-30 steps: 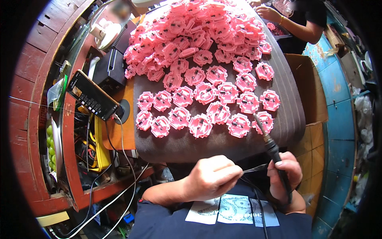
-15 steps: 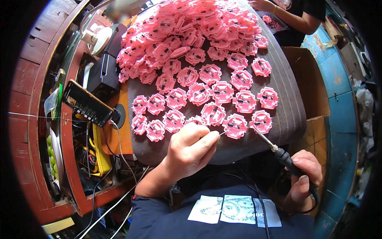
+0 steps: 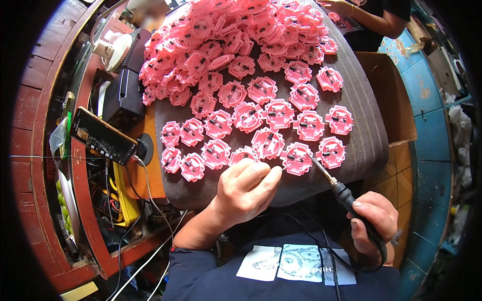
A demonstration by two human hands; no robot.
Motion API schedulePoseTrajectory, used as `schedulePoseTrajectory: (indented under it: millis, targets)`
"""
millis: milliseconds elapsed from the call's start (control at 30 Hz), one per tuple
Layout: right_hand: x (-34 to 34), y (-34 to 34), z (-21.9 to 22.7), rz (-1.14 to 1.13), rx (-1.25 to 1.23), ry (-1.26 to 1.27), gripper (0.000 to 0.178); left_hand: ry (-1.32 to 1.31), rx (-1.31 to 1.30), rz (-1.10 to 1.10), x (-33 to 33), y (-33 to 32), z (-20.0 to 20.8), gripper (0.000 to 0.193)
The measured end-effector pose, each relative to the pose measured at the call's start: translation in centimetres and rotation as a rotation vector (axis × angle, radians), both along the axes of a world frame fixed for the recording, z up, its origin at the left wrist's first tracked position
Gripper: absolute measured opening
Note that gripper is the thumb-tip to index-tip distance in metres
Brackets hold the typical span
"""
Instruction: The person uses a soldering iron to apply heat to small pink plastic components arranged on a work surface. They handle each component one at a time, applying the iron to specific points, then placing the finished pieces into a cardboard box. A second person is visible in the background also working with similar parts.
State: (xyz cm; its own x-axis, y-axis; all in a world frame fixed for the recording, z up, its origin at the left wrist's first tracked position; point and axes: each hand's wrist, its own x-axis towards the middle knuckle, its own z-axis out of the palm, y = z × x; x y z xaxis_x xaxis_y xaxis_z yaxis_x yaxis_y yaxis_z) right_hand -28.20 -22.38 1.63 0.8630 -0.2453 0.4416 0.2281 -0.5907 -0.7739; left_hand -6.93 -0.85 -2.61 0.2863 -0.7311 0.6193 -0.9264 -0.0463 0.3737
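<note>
My right hand [image 3: 374, 220] is closed around the black handle of a soldering iron [image 3: 346, 195]. Its metal tip reaches the right edge of a pink plastic part [image 3: 297, 158] in the front row; whether it touches cannot be made out. In my left hand [image 3: 247, 190] a thin wire, seemingly solder [image 3: 284, 168], is pinched, its end by the lower left of that same part. Each pink part carries small black and silvery pieces inside. Another pink part [image 3: 331, 152] lies just right of the iron's tip, and my left knuckles partly cover one [image 3: 244, 155].
A big heap of pink parts [image 3: 216, 45] fills the back of the dark grey padded surface [image 3: 361, 160]. On the left stand a phone [image 3: 103, 136] on a holder and a black box [image 3: 123, 98]. A cardboard box [image 3: 389, 95] is at right; another person's arm [image 3: 374, 20] shows behind.
The iron's tip has moved left, from the rightmost front part to the edge of the one beside it. My left hand has shifted slightly right with the wire. The view has turned a little.
</note>
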Motion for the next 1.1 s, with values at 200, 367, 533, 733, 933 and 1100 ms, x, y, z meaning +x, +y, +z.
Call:
schedulePoseTrajectory:
  millis: [200,367,533,733,933,1100]
  targets:
    - [0.4,-0.1,-0.6,0.000,0.006,-0.012,0.031,0.009,0.009,0.009,0.0,-0.1,0.1,0.037]
    - [0.6,-0.1,-0.7,0.018,0.007,-0.025,0.032,0.004,0.013,0.009,-0.1,-0.2,0.1,0.037]
    - [0.6,-0.1,-0.7,0.017,-0.006,-0.019,0.032,-0.023,0.000,0.001,0.1,-0.4,0.0,0.031]
    - [0.6,-0.2,-0.8,0.014,0.018,-0.029,0.032,-0.026,0.014,-0.002,0.1,-0.4,0.1,0.030]
    - [0.6,-0.2,-1.1,0.019,0.011,-0.038,0.032,-0.017,0.034,0.005,0.0,-0.3,0.0,0.034]
    - [0.6,-0.1,-1.1,0.014,0.015,-0.030,0.031,-0.017,0.044,0.013,-0.1,-0.2,0.0,0.036]
